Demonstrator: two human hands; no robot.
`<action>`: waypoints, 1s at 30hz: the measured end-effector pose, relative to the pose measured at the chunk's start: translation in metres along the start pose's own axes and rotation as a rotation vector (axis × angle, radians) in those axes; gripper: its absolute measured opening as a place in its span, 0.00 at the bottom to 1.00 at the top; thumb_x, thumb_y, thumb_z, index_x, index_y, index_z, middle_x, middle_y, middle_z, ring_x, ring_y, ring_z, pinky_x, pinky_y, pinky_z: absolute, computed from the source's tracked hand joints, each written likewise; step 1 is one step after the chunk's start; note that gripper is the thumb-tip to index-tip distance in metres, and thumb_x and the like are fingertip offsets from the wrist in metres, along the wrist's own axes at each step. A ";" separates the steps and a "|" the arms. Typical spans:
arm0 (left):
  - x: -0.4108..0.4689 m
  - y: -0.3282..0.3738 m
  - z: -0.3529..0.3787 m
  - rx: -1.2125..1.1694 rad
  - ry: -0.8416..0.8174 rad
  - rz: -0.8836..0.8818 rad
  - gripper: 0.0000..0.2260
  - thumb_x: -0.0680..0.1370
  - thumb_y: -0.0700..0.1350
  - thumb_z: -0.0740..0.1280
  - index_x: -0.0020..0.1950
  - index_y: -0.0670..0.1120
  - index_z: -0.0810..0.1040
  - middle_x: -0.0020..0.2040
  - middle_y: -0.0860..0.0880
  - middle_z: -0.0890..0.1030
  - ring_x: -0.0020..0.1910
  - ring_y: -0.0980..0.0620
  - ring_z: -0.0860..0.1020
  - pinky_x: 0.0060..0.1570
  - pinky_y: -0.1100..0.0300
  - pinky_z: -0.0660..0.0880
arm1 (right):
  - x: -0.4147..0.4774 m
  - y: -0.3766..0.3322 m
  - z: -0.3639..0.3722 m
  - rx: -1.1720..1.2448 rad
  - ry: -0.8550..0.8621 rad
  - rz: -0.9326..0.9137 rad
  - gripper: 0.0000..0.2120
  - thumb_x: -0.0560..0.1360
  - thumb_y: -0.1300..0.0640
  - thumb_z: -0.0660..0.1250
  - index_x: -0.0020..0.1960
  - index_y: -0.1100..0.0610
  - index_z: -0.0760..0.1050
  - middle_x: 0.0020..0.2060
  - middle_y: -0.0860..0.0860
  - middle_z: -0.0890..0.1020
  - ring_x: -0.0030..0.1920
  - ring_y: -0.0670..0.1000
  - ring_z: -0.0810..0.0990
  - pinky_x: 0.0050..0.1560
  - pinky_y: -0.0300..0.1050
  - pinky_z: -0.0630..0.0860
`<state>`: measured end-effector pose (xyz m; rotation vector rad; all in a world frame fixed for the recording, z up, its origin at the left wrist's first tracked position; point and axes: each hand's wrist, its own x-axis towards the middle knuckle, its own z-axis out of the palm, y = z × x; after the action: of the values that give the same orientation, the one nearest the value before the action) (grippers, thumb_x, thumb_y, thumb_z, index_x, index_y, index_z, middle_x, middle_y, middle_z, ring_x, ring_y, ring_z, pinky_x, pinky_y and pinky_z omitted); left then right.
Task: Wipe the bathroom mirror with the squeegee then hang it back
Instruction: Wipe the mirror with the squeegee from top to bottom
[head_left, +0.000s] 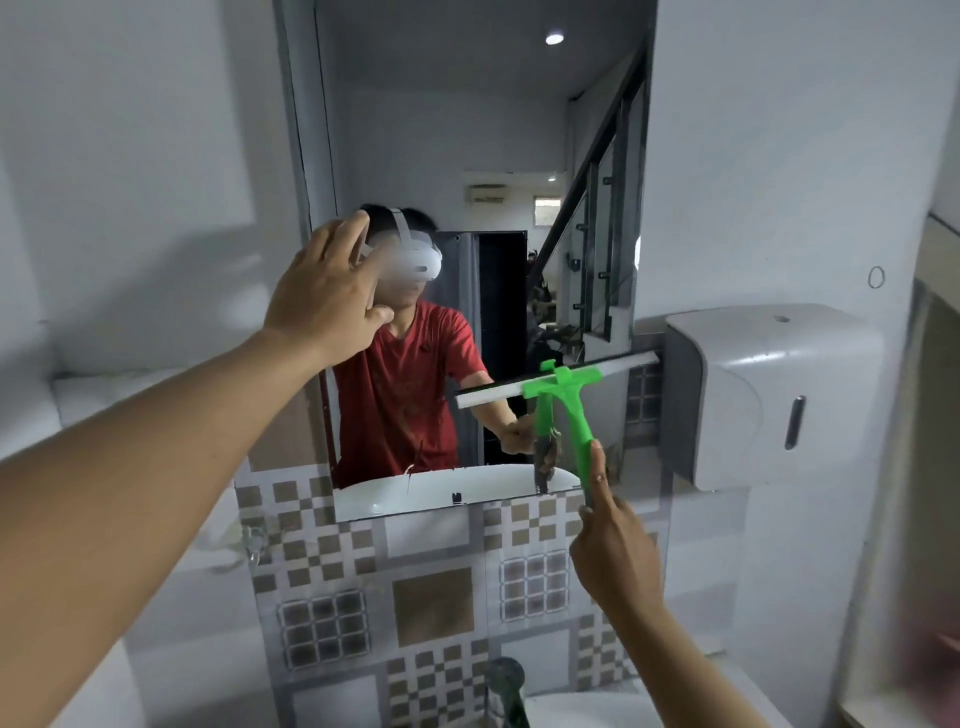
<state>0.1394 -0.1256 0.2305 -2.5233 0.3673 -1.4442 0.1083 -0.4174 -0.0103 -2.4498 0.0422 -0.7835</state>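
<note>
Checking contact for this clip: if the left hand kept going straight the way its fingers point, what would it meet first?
Most likely the mirror glass near its left edge: the left hand is open, fingers pointing forward and up at it. It may already touch; depth is unclear.

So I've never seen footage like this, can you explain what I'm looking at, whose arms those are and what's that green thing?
This is one picture from a camera worn on a person's head, looking forward, so the two bare arms reaching in are the wearer's own. They stand facing a bathroom mirror, which shows their reflection. The right hand has its grip on the handle of a green squeegee, whose pale blade lies against the lower right of the glass. The left hand is open, fingers spread, at the mirror's left edge. A grey dispenser is mounted on the wall to the right, and a tap shows below.
</note>
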 end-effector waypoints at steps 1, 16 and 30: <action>0.000 0.000 0.000 0.002 0.004 -0.001 0.38 0.72 0.51 0.76 0.78 0.45 0.65 0.77 0.38 0.63 0.74 0.35 0.62 0.69 0.37 0.69 | -0.005 0.001 0.004 0.030 -0.013 0.028 0.47 0.77 0.67 0.63 0.79 0.41 0.34 0.48 0.57 0.82 0.34 0.52 0.77 0.28 0.45 0.75; 0.002 -0.001 0.007 -0.037 -0.015 -0.027 0.37 0.74 0.51 0.74 0.79 0.48 0.63 0.80 0.39 0.59 0.77 0.35 0.59 0.73 0.38 0.64 | -0.057 -0.107 0.038 0.638 -0.154 0.200 0.43 0.83 0.62 0.57 0.76 0.39 0.27 0.37 0.47 0.75 0.35 0.53 0.81 0.33 0.49 0.82; 0.000 -0.004 0.008 -0.034 -0.021 -0.033 0.34 0.75 0.51 0.71 0.80 0.49 0.63 0.80 0.40 0.60 0.77 0.36 0.59 0.75 0.41 0.63 | -0.068 -0.104 0.052 -0.007 -0.180 -0.279 0.50 0.80 0.63 0.60 0.71 0.34 0.20 0.43 0.52 0.74 0.31 0.49 0.74 0.29 0.45 0.77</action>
<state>0.1469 -0.1209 0.2280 -2.5812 0.3511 -1.4346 0.0656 -0.2909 -0.0267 -2.5549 -0.3721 -0.6732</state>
